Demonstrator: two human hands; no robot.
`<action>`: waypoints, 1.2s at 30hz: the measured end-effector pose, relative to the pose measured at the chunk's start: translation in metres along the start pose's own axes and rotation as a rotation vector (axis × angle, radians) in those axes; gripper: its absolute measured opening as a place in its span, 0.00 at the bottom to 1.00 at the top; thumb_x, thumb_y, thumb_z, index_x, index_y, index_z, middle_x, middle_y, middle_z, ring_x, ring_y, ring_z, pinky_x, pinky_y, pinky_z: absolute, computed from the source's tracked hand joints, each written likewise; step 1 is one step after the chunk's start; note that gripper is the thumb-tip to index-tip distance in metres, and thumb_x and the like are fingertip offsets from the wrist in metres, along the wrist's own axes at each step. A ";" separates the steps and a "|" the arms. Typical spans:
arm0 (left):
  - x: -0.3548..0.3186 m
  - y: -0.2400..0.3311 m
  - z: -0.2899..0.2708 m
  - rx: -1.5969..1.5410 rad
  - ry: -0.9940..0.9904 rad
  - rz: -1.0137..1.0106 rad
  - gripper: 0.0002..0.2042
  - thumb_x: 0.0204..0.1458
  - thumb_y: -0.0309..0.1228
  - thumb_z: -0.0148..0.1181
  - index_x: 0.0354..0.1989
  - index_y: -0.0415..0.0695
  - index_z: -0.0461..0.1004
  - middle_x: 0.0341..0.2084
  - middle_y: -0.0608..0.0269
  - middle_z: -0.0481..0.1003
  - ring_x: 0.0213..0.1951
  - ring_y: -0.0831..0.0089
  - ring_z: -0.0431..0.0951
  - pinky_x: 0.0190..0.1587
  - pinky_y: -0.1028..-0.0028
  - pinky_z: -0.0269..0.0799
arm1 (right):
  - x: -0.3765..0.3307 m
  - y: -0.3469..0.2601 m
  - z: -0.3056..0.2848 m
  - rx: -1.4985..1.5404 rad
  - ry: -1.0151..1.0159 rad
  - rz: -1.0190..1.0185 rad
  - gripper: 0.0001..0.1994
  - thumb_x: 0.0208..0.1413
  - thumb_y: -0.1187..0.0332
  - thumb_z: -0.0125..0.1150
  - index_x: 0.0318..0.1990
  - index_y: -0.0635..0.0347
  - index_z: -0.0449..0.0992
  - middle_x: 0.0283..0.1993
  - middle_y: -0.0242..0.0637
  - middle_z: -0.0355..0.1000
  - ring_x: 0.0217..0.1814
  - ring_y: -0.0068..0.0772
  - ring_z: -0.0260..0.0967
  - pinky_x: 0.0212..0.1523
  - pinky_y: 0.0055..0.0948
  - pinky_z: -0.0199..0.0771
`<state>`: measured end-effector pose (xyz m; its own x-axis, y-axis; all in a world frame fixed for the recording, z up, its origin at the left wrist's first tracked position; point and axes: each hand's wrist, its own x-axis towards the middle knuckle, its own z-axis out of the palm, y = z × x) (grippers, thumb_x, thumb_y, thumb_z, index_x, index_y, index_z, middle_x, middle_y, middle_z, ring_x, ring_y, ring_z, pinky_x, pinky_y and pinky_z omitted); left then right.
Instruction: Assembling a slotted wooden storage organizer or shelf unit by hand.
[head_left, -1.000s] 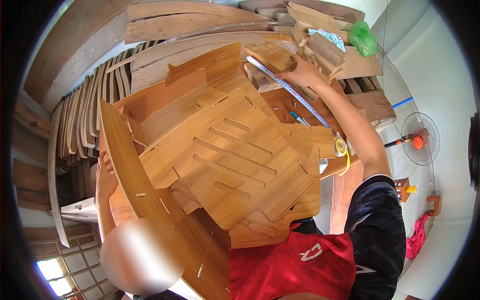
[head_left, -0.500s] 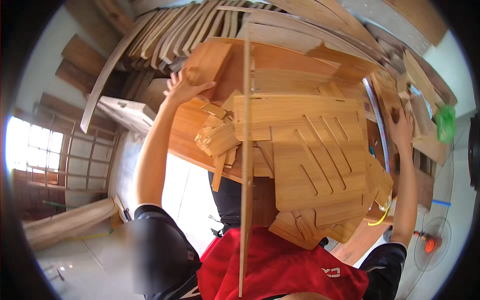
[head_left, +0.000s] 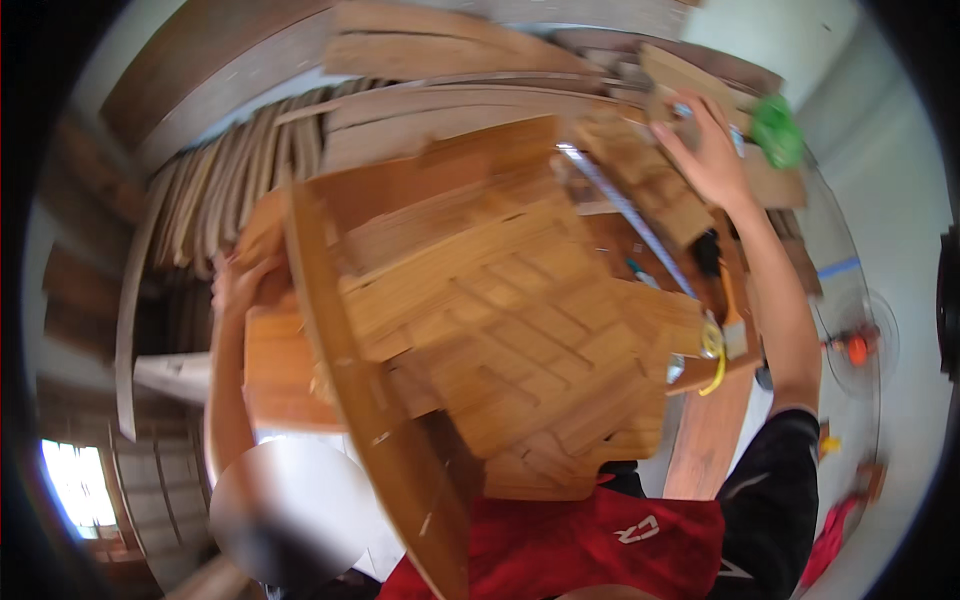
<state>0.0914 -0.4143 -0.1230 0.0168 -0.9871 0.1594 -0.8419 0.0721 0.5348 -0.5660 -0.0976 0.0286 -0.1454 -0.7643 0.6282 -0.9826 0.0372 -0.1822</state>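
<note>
My left hand (head_left: 238,285) is at the left end of the workbench, against a rounded brown wooden piece (head_left: 262,235); its fingers are too blurred to show whether they grip. On the right, my right hand (head_left: 708,155) is raised with thumb and fingers apart and nothing in it, near loose wood pieces (head_left: 650,165). Between my arms lies a light wooden panel with long slots (head_left: 515,335), atop other thin wooden pieces (head_left: 545,465). A long brown board (head_left: 365,400) stands on edge left of the panel, running toward my body and hiding part of the bench.
A metal ruler (head_left: 630,220) lies right of the panel, with a yellow tape measure (head_left: 712,345) near the bench's right edge. Curved wooden slats (head_left: 225,190) stack at the back left. A green plastic bag (head_left: 777,132) and a fan (head_left: 857,348) are to the right.
The view has swung, so the bench and long board appear further left and turned. My right hand has lifted off the wood on the right and moved toward the back. The left stays by the brown piece.
</note>
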 end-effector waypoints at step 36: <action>-0.136 0.424 -0.188 0.266 0.493 1.532 0.36 0.47 0.47 0.70 0.62 0.40 0.67 0.63 0.42 0.69 0.66 0.49 0.68 0.69 0.54 0.64 | -0.009 -0.011 -0.046 0.053 -0.054 0.086 0.60 0.27 0.48 0.81 0.76 0.38 0.57 0.76 0.55 0.51 0.77 0.64 0.49 0.75 0.60 0.52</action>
<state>-0.1668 -0.2223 0.2377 -0.7587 0.1229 0.6398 -0.2956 0.8102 -0.5062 -0.5594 -0.0615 0.0596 -0.2212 -0.7933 0.5672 -0.9591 0.0715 -0.2740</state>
